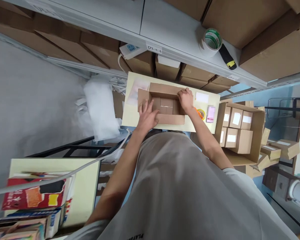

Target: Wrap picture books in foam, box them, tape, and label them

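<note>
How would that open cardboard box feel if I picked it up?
The open cardboard box would probably feel light for its size, since I see only bare cardboard inside. Its flaps would likely bend, because they fold at the creases. The bottom might give a little, as a pale line shows along its seam.

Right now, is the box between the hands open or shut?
Open: the box's front flap leans away from the opening, and its inside floor shows between left hand and right hand.
</note>
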A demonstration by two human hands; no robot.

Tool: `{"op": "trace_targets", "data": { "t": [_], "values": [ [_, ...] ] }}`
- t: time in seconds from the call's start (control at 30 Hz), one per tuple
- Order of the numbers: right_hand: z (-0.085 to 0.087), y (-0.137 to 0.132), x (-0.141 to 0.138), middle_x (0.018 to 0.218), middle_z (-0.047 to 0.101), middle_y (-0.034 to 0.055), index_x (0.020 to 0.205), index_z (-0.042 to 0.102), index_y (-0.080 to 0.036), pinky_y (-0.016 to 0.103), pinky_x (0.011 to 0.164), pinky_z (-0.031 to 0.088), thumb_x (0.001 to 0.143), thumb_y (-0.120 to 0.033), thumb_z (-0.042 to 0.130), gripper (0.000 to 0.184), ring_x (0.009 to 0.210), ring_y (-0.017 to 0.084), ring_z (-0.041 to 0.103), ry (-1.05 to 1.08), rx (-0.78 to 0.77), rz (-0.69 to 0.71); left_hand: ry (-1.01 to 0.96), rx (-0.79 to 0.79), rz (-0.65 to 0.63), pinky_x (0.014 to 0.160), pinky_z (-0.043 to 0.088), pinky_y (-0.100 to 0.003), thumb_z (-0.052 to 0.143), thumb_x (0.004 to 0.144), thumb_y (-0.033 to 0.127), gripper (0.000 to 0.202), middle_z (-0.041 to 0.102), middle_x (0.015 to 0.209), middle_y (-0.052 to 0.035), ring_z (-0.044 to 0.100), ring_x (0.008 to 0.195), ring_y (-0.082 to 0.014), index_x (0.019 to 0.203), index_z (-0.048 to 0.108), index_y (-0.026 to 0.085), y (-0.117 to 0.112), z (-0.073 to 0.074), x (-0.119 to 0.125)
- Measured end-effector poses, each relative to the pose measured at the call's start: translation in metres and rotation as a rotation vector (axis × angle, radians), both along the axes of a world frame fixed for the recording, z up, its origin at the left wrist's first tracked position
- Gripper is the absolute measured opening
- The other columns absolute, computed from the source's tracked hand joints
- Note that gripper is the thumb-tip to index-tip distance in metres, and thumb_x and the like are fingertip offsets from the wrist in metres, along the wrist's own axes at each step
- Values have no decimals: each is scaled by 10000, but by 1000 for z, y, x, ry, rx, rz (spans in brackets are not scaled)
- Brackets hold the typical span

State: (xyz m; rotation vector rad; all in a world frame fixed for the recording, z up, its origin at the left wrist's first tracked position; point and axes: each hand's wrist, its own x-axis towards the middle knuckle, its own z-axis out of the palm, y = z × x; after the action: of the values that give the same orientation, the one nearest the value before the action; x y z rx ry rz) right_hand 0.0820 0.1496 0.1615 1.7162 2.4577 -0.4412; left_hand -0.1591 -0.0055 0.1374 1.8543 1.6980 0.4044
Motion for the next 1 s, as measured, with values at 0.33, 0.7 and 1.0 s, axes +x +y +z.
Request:
{"op": "trace_targets", "data": {
  "t": [0.33, 0.7, 1.0],
  "values": [
    [-5, -13, 12, 1267, 798, 226, 1247, 771, -129, 512, 1093, 412, 1145, -95, 366, 419, 1261, 390, 566, -121, 91, 20, -118, 70, -6, 1481, 135, -731, 652, 903, 113, 267, 570, 1777, -74, 261, 1799, -396, 968, 878, 239, 17, -28, 6],
    [12, -44, 9, 1341, 817, 177, 1285, 800, -175, 478, 1036, 458, 1170, -203, 447, 372, 1213, 365, 595, -50, 166, -214, -333, 59, 201, 1400, 371, -665, 740, 941, 187, 339, 675, 1629, -139, 519, 1636, -418, 1263, 835, 238, 53, -4, -13],
    [61, -160, -6, 1165, 850, 142, 1197, 820, -217, 496, 1022, 531, 1190, -376, 485, 371, 1038, 328, 672, 131, 389, -472, -9, -452, 906, 1270, 376, -725, 785, 830, 72, 604, 609, 1556, -353, 508, 1539, -500, 1398, 578, 68, 141, -73, -91]
  ]
}}
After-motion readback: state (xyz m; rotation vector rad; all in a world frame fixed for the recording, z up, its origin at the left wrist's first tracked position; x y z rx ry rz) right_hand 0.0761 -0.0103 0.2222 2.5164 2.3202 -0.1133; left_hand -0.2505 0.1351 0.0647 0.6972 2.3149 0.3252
